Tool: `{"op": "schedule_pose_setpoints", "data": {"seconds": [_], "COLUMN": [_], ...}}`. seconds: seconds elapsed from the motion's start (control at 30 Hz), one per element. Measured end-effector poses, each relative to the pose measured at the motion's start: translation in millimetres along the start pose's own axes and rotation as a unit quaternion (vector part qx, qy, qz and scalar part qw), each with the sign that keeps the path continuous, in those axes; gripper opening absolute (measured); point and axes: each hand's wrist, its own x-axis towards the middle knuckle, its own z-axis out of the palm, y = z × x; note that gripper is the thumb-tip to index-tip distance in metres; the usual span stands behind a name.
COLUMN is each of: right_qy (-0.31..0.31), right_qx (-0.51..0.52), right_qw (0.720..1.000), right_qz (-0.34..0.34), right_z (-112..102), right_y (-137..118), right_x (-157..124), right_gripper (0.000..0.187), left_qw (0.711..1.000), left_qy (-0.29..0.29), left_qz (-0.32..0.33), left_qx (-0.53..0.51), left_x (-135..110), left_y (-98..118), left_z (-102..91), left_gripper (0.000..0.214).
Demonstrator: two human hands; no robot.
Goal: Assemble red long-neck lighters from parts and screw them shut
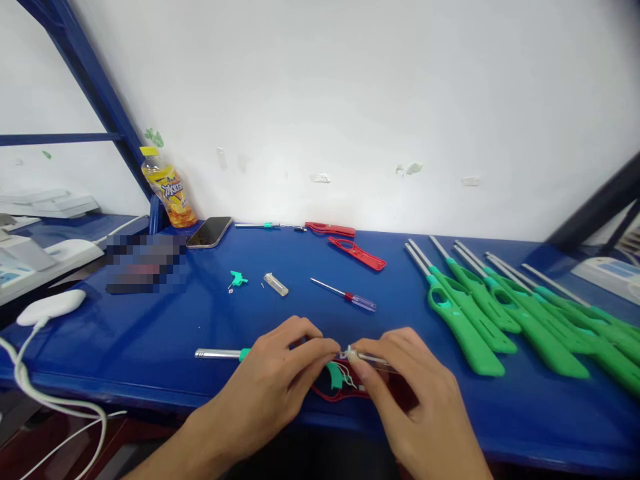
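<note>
Near the table's front edge lies an opened gas lighter with a red half shell, a green trigger, thin white wires and a metal tube pointing left. My right hand is closed over the shell, pinching a clear fuel tank by its valve end. Thumb and fingertips of my left hand are pressed together beside that valve end; whatever small part they pinch is mostly hidden. Part of the shell is covered by my hands.
Beyond my hands lie a screwdriver, another clear tank, a green trigger piece and red shell halves. Several green lighters lie at right. A phone and drink bottle are at back left.
</note>
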Motion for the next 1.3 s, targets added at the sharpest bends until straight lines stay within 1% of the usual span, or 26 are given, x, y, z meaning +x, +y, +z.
{"op": "schedule_pose_setpoints", "data": {"seconds": [0.13,0.4,0.73,1.07,1.3], "right_qy": [-0.004,-0.002,0.009,-0.003,-0.024], "right_qx": [-0.001,0.005,-0.001,-0.001,0.003], "right_qw": [1.000,1.000,1.000,1.000,1.000], "right_qz": [-0.015,-0.012,-0.007,-0.011,-0.016], "right_z": [-0.2,-1.1,0.8,-0.6,-1.4], "right_y": [1.7,0.9,0.4,1.2,1.6], "right_x": [1.1,-0.2,-0.1,0.4,0.7], "right_gripper": [0.009,0.009,0.009,0.009,0.011], "left_qw": [1.000,1.000,1.000,1.000,1.000], "left_qy": [0.002,0.009,0.006,0.001,-0.003], "left_qz": [0.007,0.015,0.000,0.002,0.005], "left_qx": [0.005,0.010,0.002,-0.002,0.000], "left_x": [0.1,0.7,0.6,1.4,-0.3], "left_y": [-0.4,0.5,1.4,2.0,0.9], "left_z": [0.1,-0.5,-0.5,-0.3,-0.6], "left_gripper": [0.022,0.022,0.020,0.019,0.019]}}
